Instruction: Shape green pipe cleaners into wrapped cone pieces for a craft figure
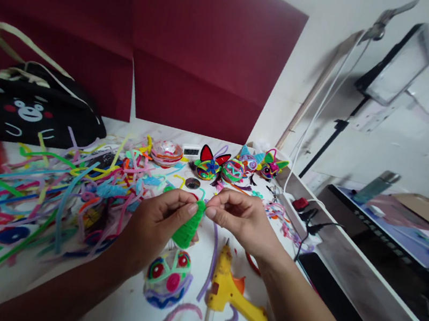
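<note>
Between my hands is a green pipe-cleaner piece (188, 228), a fuzzy, roughly triangular shape. My left hand (162, 220) pinches its upper left side with thumb and bent fingers. At its top right edge, my right hand (236, 217) is closed in a pinch on a thin green end. Just below lies a round ornament (166, 280) with red eyes, a pink nose and a blue wavy strip, touched by neither hand. A yellow hot glue gun (229, 287) lies on the table beneath my right hand, its nozzle pointing away from me.
Loose colourful pipe cleaners (82, 194) cover the table's left side. Finished ornaments (233, 169) stand along the back, beside a small digital clock (190, 151). A black bag (29, 109) sits back left. A phone (339, 299) lies right, near a power strip with cables (311, 219).
</note>
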